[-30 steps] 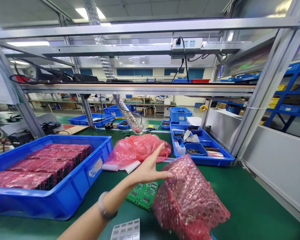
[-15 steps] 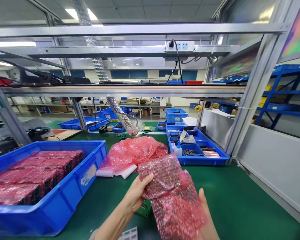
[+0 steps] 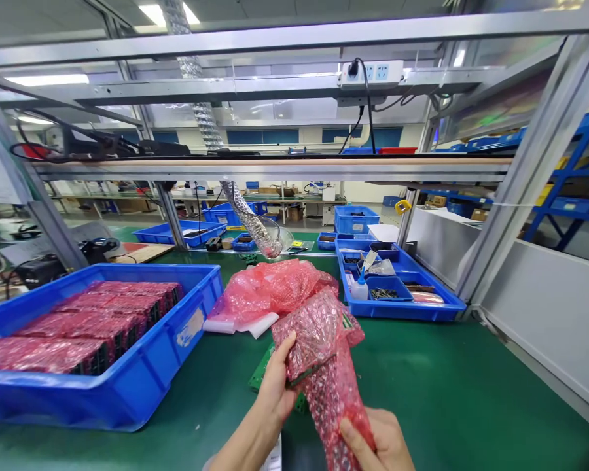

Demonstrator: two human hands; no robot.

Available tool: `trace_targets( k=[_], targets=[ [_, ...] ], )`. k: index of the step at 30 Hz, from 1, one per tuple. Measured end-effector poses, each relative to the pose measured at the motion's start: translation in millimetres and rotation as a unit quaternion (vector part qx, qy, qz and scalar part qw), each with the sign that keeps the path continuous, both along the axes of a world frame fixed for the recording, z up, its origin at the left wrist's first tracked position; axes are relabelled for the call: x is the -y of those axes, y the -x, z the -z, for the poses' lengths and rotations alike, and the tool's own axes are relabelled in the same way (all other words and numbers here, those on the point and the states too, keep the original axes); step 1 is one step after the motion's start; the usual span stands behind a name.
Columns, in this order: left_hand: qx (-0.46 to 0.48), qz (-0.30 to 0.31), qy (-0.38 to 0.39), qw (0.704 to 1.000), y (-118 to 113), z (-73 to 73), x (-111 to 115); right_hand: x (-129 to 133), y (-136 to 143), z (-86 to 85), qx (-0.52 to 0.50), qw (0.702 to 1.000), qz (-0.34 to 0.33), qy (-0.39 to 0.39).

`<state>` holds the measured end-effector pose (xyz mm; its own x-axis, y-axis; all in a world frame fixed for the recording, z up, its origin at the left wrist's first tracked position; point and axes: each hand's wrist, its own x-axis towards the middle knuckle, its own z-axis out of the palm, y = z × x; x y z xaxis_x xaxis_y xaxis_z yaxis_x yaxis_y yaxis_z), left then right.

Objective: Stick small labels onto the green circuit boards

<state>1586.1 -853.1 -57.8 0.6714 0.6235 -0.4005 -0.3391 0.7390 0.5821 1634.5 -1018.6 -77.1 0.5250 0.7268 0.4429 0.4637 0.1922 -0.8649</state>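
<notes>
Left hand (image 3: 279, 386): fingers curled shut round the upper part of the pink bubble-wrap bag (image 3: 324, 356), thumb on its near face.
Right hand (image 3: 377, 443): closed on the bag's lower end, thumb pressed across the wrap; the other fingers are hidden behind it, so I cannot tell how tight they are.
Bag: held up off the green table (image 3: 446, 392), between the two hands, tilted, its top flaring open.
Contents: a green edge shows through the wrap near the left hand, probably a circuit board (image 3: 302, 375); how deep it sits, cannot tell.
Risk, slip: the wrap is slick and loose; a grip on film alone could let the board slide out of an open end.
Risk, drop: a second green board (image 3: 261, 374) lies on the table just under the bag; a fall would land on it.
Risk, tear: opposite pulls from both hands could split the wrap.
Nearby: blue bin (image 3: 142, 376) of wrapped packs to the left, crumpled pink wrap (image 3: 269, 294) behind, blue parts tray (image 3: 402, 313) to the right.
</notes>
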Motion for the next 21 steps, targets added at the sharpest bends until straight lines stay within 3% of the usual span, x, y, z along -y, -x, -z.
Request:
trace_targets(
  k=[5,8,13,17,19,21],
  targets=[
    [0.037,0.040,0.050,0.997,-10,-0.7,4,-23,-12,-37.2,-0.038,0.999,-0.011,-0.033],
    [0.034,0.050,0.067,0.996,-15,1.9,3,-33,-20,-45.1,-0.090,0.993,-0.060,-0.056],
    [0.048,0.014,0.042,0.998,-17,-5.3,-7,-17,-20,-24.1,-0.217,0.968,-0.079,-0.098],
    [0.045,-0.057,-0.020,0.997,-13,-12.8,-10,5,-32,-0.4,-0.197,0.977,-0.066,-0.053],
    [0.043,-0.085,-0.056,0.994,-9,-12.8,-8,13,-48,3.3,-0.130,0.991,-0.004,-0.002],
    [0.039,-0.103,-0.087,0.990,-6,-11.2,-5,18,-64,0.9,-0.062,0.990,0.124,0.016]
  ],
)
